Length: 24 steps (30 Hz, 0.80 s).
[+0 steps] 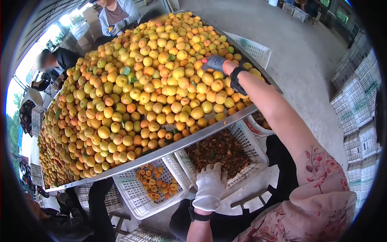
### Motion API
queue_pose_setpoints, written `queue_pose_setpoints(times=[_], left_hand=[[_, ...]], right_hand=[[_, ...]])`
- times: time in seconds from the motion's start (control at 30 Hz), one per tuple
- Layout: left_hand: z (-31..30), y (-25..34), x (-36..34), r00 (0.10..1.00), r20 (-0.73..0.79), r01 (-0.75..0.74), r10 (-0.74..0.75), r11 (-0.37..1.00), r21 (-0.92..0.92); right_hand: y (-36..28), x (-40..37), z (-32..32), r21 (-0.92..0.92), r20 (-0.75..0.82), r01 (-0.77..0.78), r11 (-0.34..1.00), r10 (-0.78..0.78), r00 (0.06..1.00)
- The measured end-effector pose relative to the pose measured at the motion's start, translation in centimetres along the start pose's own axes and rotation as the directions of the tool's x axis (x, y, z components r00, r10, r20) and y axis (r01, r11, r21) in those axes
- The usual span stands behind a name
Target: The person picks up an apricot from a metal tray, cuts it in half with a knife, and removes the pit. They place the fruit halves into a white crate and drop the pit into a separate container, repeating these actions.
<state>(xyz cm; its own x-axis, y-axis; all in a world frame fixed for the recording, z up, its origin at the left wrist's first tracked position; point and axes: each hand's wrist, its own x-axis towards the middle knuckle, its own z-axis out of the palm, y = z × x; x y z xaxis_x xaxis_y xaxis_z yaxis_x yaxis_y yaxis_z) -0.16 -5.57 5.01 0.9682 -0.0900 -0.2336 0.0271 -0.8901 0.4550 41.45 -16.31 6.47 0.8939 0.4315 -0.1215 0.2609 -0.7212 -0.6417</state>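
Note:
A large heap of yellow-orange apricots (pixel 153 80) covers a metal-edged table (pixel 161 152). My right hand (pixel 215 64), in a dark glove, reaches over the far right part of the heap, its fingers closed around a reddish fruit at their tips. My left hand (pixel 210 183), in a white glove, hangs over the near edge of a white basket (pixel 258 159) of brown pits, fingers apart. To its left, another white basket (pixel 141 209) holds halved apricots (pixel 155 183).
Co-workers sit at the far side (pixel 121 14) and left side (pixel 66 58) of the table; another is at the lower left. A bucket (pixel 258 128) stands under the right corner. Stacked crates (pixel 354 109) line the right, and a crate (pixel 254 50) lies behind the table.

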Motion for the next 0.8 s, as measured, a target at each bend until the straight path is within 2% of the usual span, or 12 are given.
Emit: queue_pose_setpoints(times=[0.07,0.17,0.33,0.4,0.47,0.53,0.6,0.63,0.7,0.73,0.77,0.8], left_hand=[[0.0,0.2,-0.3,1.0,-0.003,0.004,-0.004,1.0,0.003],[0.1,0.2,-0.6,0.999,-0.053,0.004,-0.004,1.0,0.0],[-0.8,0.1,-1.3,0.994,-0.099,0.041,-0.046,0.998,-0.058],[-1.5,-0.2,-1.5,0.987,-0.142,0.072,-0.082,0.994,-0.078],[-1.4,-0.5,-1.2,0.988,-0.127,0.087,-0.094,0.994,-0.059],[-1.1,-0.8,-1.0,0.987,-0.138,0.071,-0.077,0.996,-0.044],[-1.5,-0.9,-0.7,0.986,-0.147,0.074,-0.079,0.996,-0.042],[-1.6,-0.9,-0.6,0.981,-0.16,0.099,-0.11,0.993,-0.071],[-2.5,-1.0,-1.0,0.966,-0.197,0.159,-0.17,0.985,-0.069],[-2.8,-1.2,-1.2,0.964,-0.2,0.164,-0.177,0.983,-0.077],[-2.9,-1.5,-1.3,0.906,-0.35,0.064,-0.236,0.897,-0.438],[-3.1,-1.9,-1.4,0.823,-0.452,-0.102,-0.345,0.692,-0.715]], right_hand=[[-1.3,-0.7,0.6,-0.189,0.012,-0.133,0.973,0.138,0.99],[0.8,2.0,2.8,-0.207,-0.009,-0.045,0.977,0.044,0.999],[-4.0,-2.9,1.6,-0.206,-0.027,0.012,0.978,-0.018,0.999],[-5.4,-3.9,2.2,-0.249,-0.075,0.182,0.951,-0.207,0.976],[-9.3,-7.1,3.8,-0.426,-0.168,0.204,0.881,-0.299,0.939],[-9.4,-8.2,6.8,-0.637,-0.304,0.379,0.672,-0.67,0.678],[-10.1,-8.0,8.5,-0.706,-0.215,0.292,0.645,-0.588,0.779],[-10.3,-7.6,8.6,-0.708,-0.22,0.298,0.641,-0.6,0.769],[-10.6,-7.7,8.4,-0.635,-0.169,0.314,0.706,-0.523,0.836],[-10.7,-8.1,8.2,-0.637,-0.16,0.321,0.701,-0.528,0.834],[-10.7,-8.6,7.8,-0.435,-0.216,0.391,0.811,-0.515,0.829],[-11.0,-9.5,7.5,-0.204,-0.265,0.441,0.874,-0.484,0.834]])
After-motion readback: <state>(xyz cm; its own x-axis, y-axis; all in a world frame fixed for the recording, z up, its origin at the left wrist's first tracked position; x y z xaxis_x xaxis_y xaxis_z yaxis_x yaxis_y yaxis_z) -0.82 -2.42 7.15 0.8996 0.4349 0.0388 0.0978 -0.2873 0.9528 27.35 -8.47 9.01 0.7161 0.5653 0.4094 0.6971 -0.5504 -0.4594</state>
